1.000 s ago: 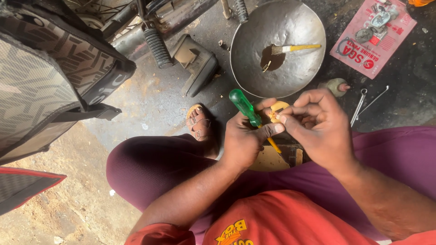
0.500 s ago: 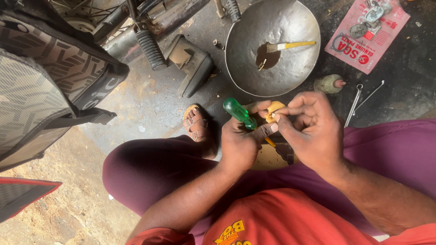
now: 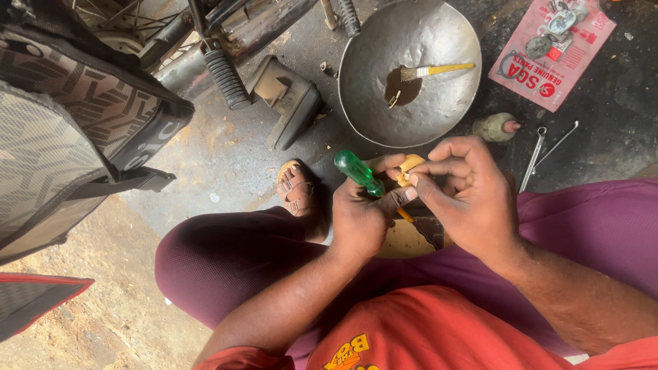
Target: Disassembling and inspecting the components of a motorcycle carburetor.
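Two hands — left hand (image 3: 360,219) clutches green-handled screwdriver (image 3: 358,172) | right hand (image 3: 469,195) pinches yellow part (image 3: 410,164)

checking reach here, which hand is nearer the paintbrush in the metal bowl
Right. The right hand sits just below the bowl's rim, under the paintbrush. The left hand, holding the green screwdriver, is lower and further left.

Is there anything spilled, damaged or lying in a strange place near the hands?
Nothing looks damaged. A dark puddle sits in the metal bowl, with the yellow-handled brush lying in it; it seems contained, not spilled. The left hand grips a green-handled screwdriver; the right hand pinches a small yellowish piece.
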